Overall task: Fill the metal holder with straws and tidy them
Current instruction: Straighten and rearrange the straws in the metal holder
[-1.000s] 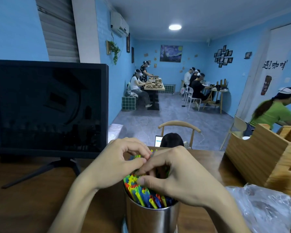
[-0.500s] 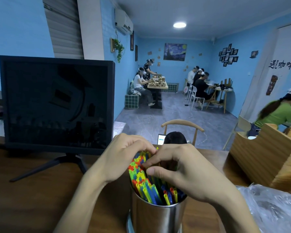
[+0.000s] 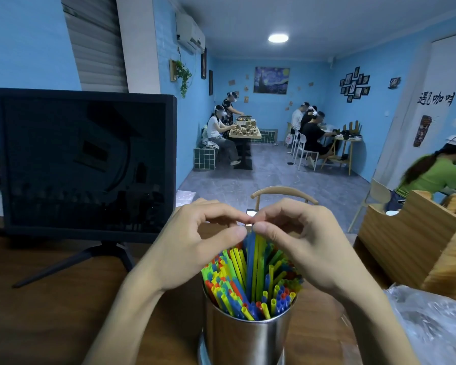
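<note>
My left hand (image 3: 195,248) and right hand (image 3: 308,246) meet fingertip to fingertip, each pinching the tops of tall straws (image 3: 250,275) standing in the metal holder (image 3: 248,341) directly below them on the counter (image 3: 50,312).

Black brush-style characters (image 3: 437,98) are painted on the white wall panel (image 3: 442,75) at the right of the room; the last two look like "咖啡", while the first is too stylised to read with certainty. The dark framed prints, the long brown wall plaque below the characters and the black monitor screen show no legible writing.
</note>
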`<act>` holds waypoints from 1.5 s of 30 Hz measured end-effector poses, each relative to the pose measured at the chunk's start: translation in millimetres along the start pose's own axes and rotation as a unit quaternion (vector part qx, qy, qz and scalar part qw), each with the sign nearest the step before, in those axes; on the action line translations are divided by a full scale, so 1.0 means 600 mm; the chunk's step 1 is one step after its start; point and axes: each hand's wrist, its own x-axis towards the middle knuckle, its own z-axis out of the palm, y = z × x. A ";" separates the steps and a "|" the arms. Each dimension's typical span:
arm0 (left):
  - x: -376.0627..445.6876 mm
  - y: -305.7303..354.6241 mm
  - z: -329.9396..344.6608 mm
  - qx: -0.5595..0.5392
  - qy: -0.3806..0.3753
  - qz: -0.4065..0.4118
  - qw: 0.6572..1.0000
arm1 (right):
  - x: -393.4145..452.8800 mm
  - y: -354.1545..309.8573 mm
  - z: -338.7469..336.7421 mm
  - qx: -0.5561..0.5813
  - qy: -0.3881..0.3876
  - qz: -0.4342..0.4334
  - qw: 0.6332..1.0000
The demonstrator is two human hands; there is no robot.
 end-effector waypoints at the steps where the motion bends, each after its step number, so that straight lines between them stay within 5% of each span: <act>1: -0.002 0.002 0.000 0.007 -0.008 -0.003 1.000 | 0.001 0.000 0.000 0.017 0.014 0.001 1.000; 17: 0.001 0.003 0.024 0.066 -0.032 0.001 0.997 | 0.002 -0.009 -0.002 0.230 0.008 0.007 0.973; 23: -0.001 0.007 0.023 0.069 -0.033 0.003 0.997 | 0.005 0.003 0.006 0.202 -0.009 0.048 0.978; 34: -0.005 0.026 0.024 0.075 -0.051 -0.019 0.996 | 0.005 -0.013 0.007 0.285 0.056 0.031 0.956; 45: -0.003 0.017 0.027 0.073 -0.035 -0.021 0.996 | 0.010 -0.017 0.010 0.329 0.231 0.017 0.915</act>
